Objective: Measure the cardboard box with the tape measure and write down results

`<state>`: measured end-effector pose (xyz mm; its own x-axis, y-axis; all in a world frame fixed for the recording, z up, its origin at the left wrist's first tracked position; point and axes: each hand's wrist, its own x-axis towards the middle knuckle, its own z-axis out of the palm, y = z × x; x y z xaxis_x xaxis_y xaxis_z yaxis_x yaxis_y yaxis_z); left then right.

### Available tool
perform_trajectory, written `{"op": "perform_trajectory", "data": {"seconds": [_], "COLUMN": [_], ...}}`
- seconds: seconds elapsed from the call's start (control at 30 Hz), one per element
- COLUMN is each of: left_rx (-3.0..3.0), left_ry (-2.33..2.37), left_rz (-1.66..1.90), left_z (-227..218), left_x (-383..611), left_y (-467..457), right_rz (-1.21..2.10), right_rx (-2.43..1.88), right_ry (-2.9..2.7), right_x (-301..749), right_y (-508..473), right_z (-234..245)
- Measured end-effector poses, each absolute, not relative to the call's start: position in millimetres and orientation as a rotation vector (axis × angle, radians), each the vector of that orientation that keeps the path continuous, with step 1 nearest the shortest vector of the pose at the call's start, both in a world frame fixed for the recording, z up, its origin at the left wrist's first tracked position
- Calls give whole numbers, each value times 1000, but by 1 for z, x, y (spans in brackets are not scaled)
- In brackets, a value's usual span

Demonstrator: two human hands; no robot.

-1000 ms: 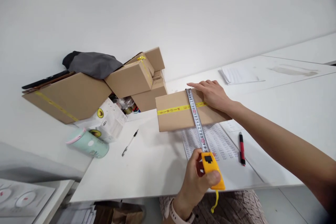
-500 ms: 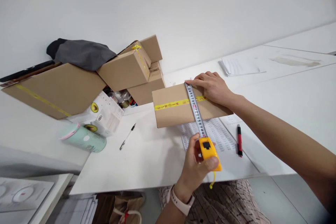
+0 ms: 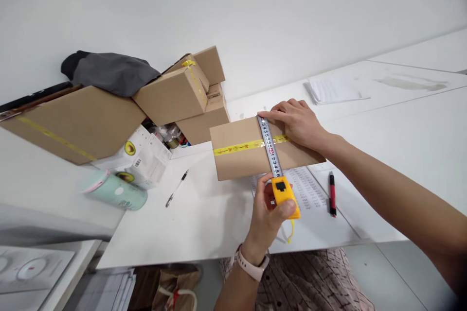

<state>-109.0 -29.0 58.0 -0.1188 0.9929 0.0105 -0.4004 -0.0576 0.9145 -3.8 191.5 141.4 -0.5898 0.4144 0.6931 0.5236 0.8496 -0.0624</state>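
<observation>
My left hand [image 3: 265, 216], with a pale watch on its wrist, is closed round a yellow tape measure [image 3: 286, 199], thumb on its case. The metal blade [image 3: 270, 143] lies across the top of a cardboard box [image 3: 239, 165] sealed with printed yellow tape. The case now meets the box's near edge. My right hand [image 3: 301, 121] grips the box at its far side, its index finger pressing the blade's end at the far edge. Printed sheets [image 3: 304, 189] lie partly hidden under the box and my left hand.
On the white table [image 3: 204, 223] lie a black pen [image 3: 177, 188], a red marker [image 3: 332, 194] and a stack of papers [image 3: 335, 90]. Several cardboard boxes [image 3: 171, 97], a grey cloth [image 3: 113, 73], a white avocado-print box [image 3: 146, 160] and a mint-green cylindrical case [image 3: 120, 192] stand at left.
My left hand and the tape measure's case have moved up and slightly left towards the box, and less blade is out. My right hand keeps its place on the box.
</observation>
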Motion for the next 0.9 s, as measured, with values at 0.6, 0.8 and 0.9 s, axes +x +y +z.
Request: {"op": "perform_trajectory", "data": {"seconds": [0.6,0.8,0.9], "left_rx": [1340,1476,1480], "left_ry": [1234,1256,1265], "left_rz": [1011,970,972], "left_z": [0,2,3], "left_x": [-129,-133,-133], "left_y": [-105,-102,-102], "right_rz": [-272,-329,-257], "right_rx": [-810,-689,-685], "right_ry": [-2178,-1994,-1985], "right_x": [10,37,46], "right_y": [145,99,88], "right_z": [128,75,57]}}
